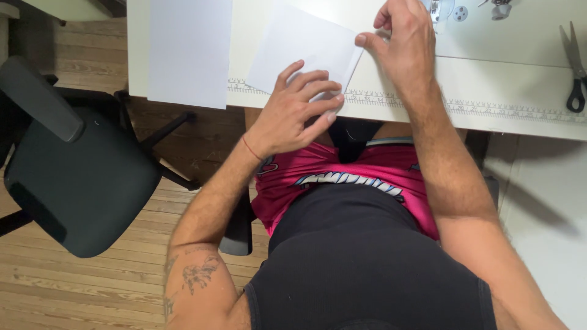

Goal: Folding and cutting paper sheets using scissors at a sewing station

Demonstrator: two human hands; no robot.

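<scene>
A white folded sheet (299, 46), paper or cloth, lies tilted on a cream table (489, 91) near its front edge. My left hand (296, 110) rests with spread fingers on the sheet's near corner, pressing it down at the table edge. My right hand (403, 43) pinches the sheet's right edge between thumb and fingers. A printed ruler strip (489, 109) runs along the table's front edge.
A second white sheet (189, 52) hangs over the table edge at left. Black-handled scissors (575, 67) lie at far right. Sewing machine parts (452, 9) show at the top. A black office chair (73, 177) stands on the wooden floor at left.
</scene>
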